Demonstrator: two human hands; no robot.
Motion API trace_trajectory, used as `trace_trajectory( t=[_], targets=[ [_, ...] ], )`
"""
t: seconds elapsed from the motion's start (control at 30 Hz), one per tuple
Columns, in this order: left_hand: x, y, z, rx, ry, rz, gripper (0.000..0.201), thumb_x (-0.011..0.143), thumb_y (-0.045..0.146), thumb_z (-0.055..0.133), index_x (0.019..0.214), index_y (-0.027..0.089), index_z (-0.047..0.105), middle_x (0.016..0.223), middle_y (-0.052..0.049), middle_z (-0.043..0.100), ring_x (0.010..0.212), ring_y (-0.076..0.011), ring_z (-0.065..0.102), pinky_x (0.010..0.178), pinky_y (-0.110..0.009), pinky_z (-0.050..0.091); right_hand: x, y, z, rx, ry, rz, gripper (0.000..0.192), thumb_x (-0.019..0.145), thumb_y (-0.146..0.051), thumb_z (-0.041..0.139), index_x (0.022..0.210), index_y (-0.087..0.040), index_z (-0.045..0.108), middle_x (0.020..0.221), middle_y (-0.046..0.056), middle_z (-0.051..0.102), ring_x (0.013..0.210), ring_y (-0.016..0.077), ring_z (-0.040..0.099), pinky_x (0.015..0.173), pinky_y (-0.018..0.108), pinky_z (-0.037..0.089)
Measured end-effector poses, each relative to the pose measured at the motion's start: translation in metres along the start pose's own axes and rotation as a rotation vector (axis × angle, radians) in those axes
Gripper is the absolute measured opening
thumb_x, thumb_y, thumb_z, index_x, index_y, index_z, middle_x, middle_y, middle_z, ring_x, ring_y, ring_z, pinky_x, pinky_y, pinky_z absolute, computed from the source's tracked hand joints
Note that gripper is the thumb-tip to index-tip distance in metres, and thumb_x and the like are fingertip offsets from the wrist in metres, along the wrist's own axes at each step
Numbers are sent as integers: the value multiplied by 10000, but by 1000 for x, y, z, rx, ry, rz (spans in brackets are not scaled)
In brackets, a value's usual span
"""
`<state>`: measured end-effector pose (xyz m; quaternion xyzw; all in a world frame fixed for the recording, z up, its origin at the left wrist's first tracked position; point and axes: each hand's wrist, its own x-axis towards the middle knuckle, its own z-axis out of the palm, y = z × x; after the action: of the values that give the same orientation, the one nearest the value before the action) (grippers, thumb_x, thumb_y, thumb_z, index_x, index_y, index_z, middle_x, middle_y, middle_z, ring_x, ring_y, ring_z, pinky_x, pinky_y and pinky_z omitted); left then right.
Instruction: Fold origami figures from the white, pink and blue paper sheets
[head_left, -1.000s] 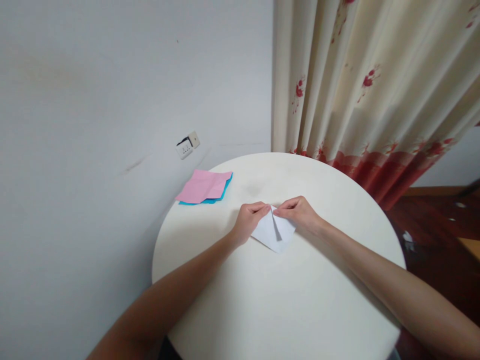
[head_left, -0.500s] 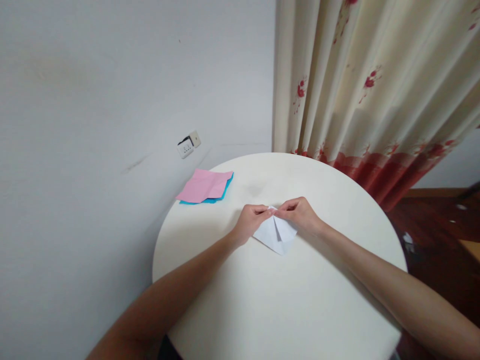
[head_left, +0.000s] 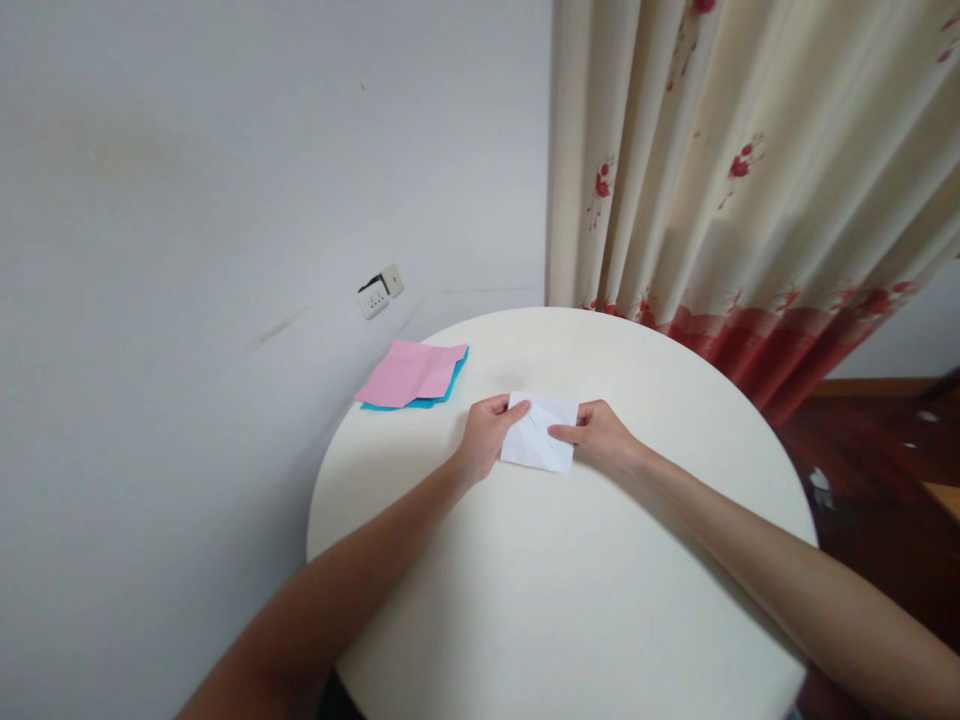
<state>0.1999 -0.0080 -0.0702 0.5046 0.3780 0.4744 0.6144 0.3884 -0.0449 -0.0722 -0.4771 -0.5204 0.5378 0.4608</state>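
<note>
Round white table (head_left: 570, 580) under white paper (head_left: 536, 452), near wall (head_left: 225, 200), flowered curtain (head_left: 690, 230)

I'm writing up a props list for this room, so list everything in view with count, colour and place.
white paper: one, white, between both hands
pink paper: at least one, pink, table's far left
blue paper: at least one, blue, under the pink
table: one, white, below the hands
socket: one, white, on the wall
small plate: one, beige, beside the socket
wall: white, left and behind
curtain: cream and red, far right
floor: dark reddish-brown, right; items there unclear
left hand: one, bare, paper's left edge
right hand: one, bare, paper's right edge
</note>
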Motion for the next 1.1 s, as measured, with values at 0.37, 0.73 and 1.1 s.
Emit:
trace_trajectory(
  t=[0.37,0.73,1.1],
  targets=[
    [-6,-3,2,181,-110,-109,450,619,412,848,916,87,752,809,-93,743,689,-207,671,648,-308,505,1,0,5,22,101,-16,393,585,-394,810,814,-82,742,693,50,701,556,156,586,515,258,430],
    [-5,-5,1,113,-12,-62,465,623,427,845,915,76,755,909,-126,754,742,-231,691,683,-321,522,13,6,-10,-44,251,-120,444,641,-571,730,591,-134,673,558,31,617,513,119,473,502,255,346],
    [-4,-9,3,9,-13,-83,479,612,421,857,932,80,750,904,-130,750,780,-246,690,747,-355,523,5,4,-3,71,28,-19,456,589,-485,822,779,-78,748,728,93,713,622,164,588,598,286,433]
  ],
)
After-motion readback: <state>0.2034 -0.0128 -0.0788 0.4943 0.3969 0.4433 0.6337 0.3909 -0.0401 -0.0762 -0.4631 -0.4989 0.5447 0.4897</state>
